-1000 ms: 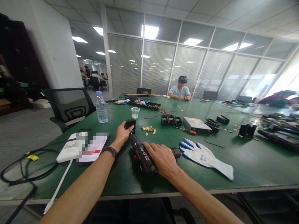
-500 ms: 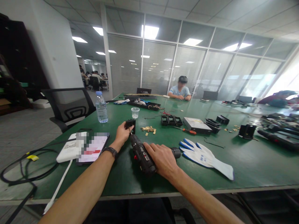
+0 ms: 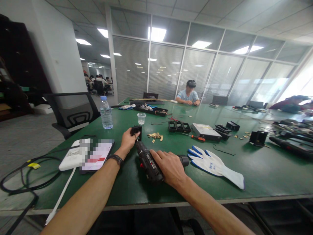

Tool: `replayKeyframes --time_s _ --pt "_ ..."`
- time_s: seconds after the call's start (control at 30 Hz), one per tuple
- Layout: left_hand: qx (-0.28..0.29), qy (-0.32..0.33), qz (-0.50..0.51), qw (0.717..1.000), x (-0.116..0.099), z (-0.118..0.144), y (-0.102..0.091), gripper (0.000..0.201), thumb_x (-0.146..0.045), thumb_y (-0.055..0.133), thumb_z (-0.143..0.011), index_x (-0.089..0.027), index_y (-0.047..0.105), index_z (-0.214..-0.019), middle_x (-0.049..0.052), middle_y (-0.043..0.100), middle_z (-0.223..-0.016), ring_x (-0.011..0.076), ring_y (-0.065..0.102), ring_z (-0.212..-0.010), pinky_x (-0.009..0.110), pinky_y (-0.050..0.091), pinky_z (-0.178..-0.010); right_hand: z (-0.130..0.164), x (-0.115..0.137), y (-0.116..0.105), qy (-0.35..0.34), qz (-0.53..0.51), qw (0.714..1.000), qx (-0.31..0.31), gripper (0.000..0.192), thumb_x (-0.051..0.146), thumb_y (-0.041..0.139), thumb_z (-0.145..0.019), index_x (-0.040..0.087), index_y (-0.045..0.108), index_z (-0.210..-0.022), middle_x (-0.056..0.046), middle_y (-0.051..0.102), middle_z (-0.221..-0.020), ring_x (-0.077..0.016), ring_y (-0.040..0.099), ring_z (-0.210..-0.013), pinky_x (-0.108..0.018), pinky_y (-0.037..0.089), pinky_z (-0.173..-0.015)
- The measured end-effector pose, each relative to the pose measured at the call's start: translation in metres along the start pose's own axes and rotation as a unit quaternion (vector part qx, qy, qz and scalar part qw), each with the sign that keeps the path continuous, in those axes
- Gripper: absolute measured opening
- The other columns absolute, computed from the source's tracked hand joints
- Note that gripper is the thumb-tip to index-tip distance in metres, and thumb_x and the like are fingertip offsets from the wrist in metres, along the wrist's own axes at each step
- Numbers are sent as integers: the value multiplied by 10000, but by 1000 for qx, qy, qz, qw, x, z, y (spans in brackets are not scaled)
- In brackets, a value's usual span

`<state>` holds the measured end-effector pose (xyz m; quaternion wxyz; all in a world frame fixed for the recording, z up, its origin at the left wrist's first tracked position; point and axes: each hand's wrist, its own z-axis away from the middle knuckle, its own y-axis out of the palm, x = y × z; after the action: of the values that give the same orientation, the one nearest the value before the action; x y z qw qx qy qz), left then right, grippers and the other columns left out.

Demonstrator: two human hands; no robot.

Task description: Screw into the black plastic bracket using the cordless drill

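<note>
My right hand [image 3: 171, 165] is closed around the handle of a black cordless drill [image 3: 148, 163], which lies on its side just above the green table. The drill's bit points away from me and meets a small black plastic part [image 3: 136, 130]. My left hand [image 3: 128, 140] grips that part from its left side, thumb and fingers closed on it. Exactly where the bit touches is too small to make out. Just right of the part is a pile of small brass-coloured metal pieces [image 3: 156, 136].
A clear plastic cup [image 3: 141, 118] and a water bottle [image 3: 106, 112] stand beyond my left hand. A phone [image 3: 97, 156] lies left, a white glove [image 3: 215, 164] right. Farther back are a black frame [image 3: 179, 126], a screwdriver [image 3: 198, 138] and a metal box [image 3: 206, 130]. A person sits across the table.
</note>
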<state>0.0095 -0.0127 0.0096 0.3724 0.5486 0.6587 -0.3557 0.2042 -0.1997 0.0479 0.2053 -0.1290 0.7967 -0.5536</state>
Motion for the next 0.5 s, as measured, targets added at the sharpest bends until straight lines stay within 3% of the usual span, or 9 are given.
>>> replayKeyframes --time_s 0.5 --pt "2 -11 11 1000 -3 1 0 397 -356 745 -681 -133 661 -999 93 713 -978 209 654 -881 344 503 -846 -1 2 -5 10 -2 1000 23 591 291 546 -884 233 311 -1423 -92 618 -1128 -234 589 -967 -334 373 -776"
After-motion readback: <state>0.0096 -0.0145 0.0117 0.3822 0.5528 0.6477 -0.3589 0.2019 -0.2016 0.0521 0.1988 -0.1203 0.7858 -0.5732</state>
